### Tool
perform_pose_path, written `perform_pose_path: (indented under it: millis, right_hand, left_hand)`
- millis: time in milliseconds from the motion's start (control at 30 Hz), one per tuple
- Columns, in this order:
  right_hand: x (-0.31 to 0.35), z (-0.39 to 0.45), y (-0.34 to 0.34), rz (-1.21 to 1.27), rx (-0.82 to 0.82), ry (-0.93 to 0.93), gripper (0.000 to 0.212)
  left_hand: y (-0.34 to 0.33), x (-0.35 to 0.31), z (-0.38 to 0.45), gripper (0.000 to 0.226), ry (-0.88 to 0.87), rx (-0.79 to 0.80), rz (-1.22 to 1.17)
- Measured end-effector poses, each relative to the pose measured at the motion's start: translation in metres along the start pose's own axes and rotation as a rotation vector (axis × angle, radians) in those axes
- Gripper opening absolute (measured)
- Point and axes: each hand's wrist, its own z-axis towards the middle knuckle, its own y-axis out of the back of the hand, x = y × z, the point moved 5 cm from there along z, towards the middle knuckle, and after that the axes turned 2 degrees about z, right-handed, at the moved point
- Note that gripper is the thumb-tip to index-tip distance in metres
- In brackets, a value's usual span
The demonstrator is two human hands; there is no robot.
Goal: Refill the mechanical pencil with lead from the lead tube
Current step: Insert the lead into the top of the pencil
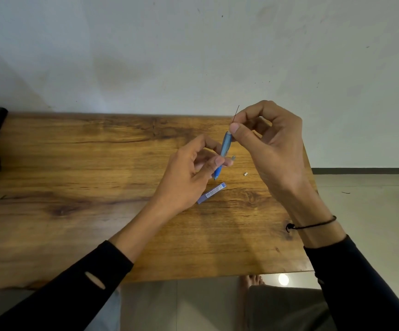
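Wooden table (79, 177) against a pale wall; tiled floor at 3 o'clock and below the near edge.

Head view, the only one:
- Left hand (188, 177) pinches the pencil (224, 149) low on the barrel, thumb and forefinger closed on it. Pencil stands steep, tip down toward 6 o'clock, open back end up toward 12, lifted off the table.
- Right hand (272, 149) pinches a single lead (236, 113) between thumb and forefinger, just above the pencil's top. Lead sticks out above the fingers, tilted slightly to 1 o'clock. Its lower end is hidden behind the thumb; cannot tell whether it has entered the barrel.
- Lead tube (211, 193) lies flat on the table at 6 o'clock of the pencil, just beside the left hand, untouched.
- Small pale piece (245, 173), probably the eraser, lies at 4 o'clock of the pencil. Cap (233, 158), likely the pencil's, lies close by, near the left fingertips.

Judgement: step in hand is feeding the lead into the barrel.
To do it well:
- Hold the pencil still; let only the right hand move.
- Bring the lead in line with the barrel before lowering; the present tilt risks snapping it.
- Grip lightly, close to the lower end.
- Let it drop once started, don't push.
- Then eraser and cap back on.
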Motion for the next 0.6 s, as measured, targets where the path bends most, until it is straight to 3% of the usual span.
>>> perform_pose_path:
  millis: [367,467,600]
  right_hand:
    - [-0.003,0.002,0.009,0.023,-0.044,-0.060,0.011]
    - [-0.017,0.008,0.032,-0.253,-0.085,-0.144,0.009]
    - [-0.053,0.003,0.048,-0.821,0.139,-0.339,0.007]
  left_hand:
    - [0.001,-0.003,-0.001,0.014,-0.021,-0.008,0.004]
    - [0.002,-0.003,-0.001,0.016,-0.024,-0.011,-0.001]
    - [0.003,-0.004,0.000,0.014,-0.021,-0.016,0.019]
